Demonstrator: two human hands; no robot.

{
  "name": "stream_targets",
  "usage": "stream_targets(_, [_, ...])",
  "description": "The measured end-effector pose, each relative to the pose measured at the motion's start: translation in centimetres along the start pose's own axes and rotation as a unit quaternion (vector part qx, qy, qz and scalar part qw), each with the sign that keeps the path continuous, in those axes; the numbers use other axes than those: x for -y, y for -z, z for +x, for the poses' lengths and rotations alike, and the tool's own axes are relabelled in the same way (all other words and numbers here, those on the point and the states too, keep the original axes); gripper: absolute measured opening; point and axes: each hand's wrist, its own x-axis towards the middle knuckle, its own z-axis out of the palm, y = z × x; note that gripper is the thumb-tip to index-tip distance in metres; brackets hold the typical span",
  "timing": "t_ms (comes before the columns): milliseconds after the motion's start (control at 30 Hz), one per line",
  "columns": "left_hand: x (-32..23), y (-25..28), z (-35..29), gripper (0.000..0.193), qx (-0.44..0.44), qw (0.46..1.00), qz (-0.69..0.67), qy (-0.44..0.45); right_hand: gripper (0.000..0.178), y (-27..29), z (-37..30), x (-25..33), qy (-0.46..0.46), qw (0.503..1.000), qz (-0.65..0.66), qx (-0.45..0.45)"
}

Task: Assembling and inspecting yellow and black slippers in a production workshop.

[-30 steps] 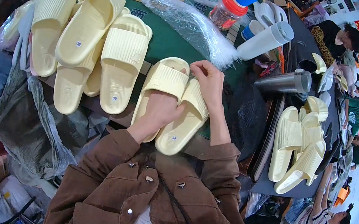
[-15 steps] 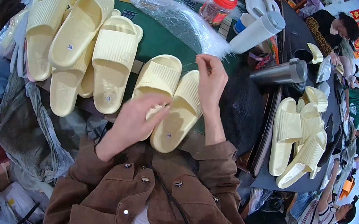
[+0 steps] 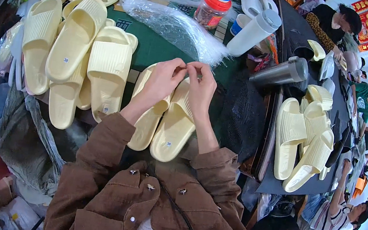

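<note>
A pair of pale yellow slide sandals point(image 3: 167, 127) lies side by side on the green table point(image 3: 155, 50) right in front of me, toes pointing away. My left hand point(image 3: 163, 81) rests over the strap of the left sandal, and my right hand point(image 3: 201, 89) over the strap of the right one. The fingertips of both hands meet above the gap between the two straps, pinched together on something too small to make out. My brown jacket sleeves come in from below.
A heap of several more yellow sandals point(image 3: 75, 52) lies to the left. Clear plastic bags point(image 3: 173, 24), a red-lidded jar point(image 3: 211, 8), a white tumbler point(image 3: 254, 31) and a steel flask point(image 3: 281, 72) stand behind. More sandals point(image 3: 305, 137) lie right, with other people working beyond.
My left hand rose from the sandals' heel end to the straps and met my right hand there; both hands now pinch together at the straps.
</note>
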Motion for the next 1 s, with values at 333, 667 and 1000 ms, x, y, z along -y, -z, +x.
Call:
stream_targets(333, [0.6, -0.2, -0.6, 0.009, -0.021, 0.998, -0.045, 0.027, 0.009, -0.3, -0.1, 0.1, -0.087, 0.995, 0.035, 0.043])
stream_targets(667, [1.4, -0.4, -1.1, 0.006, -0.104, 0.989, -0.096, 0.046, 0.014, -0.3, -0.4, -0.7, -0.069, 0.995, 0.063, 0.041])
stream_targets(1000, [1.6, -0.4, -0.9, 0.006, -0.107, 0.989, -0.101, 0.025, 0.014, -0.5, -0.3, -0.4, -0.08, 0.994, 0.041, 0.06])
